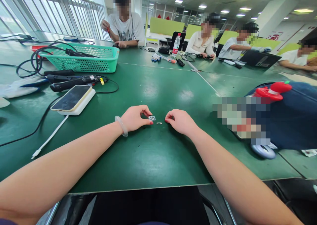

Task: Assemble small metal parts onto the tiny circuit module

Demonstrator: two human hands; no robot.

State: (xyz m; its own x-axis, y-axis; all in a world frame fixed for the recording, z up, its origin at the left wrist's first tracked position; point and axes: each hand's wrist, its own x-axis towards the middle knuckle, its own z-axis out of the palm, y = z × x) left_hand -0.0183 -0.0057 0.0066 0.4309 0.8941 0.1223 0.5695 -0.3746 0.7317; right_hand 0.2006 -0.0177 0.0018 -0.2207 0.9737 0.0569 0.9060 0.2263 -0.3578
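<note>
My left hand (135, 117), with a pale bangle at the wrist, pinches a small blue-and-white patterned board (152, 118) by its left edge between thumb and fingertips. Just right of that thumb, a tiny flat rectangular piece (159, 123) with a light outline lies on the green table (148, 152). On the other side of it, my right hand (181, 121) has thumb and index finger pressed together, a short gap away from the piece. Whether anything is between those fingertips is too small to make out.
A phone (73, 97) rests on a white block at left, near black cabled tools (74, 83) and a green basket (86, 58). At right sit a dark blue bag (294, 116) and a lilac ring-shaped object (263, 151). Several people sit across the table beyond a bottle (176, 46).
</note>
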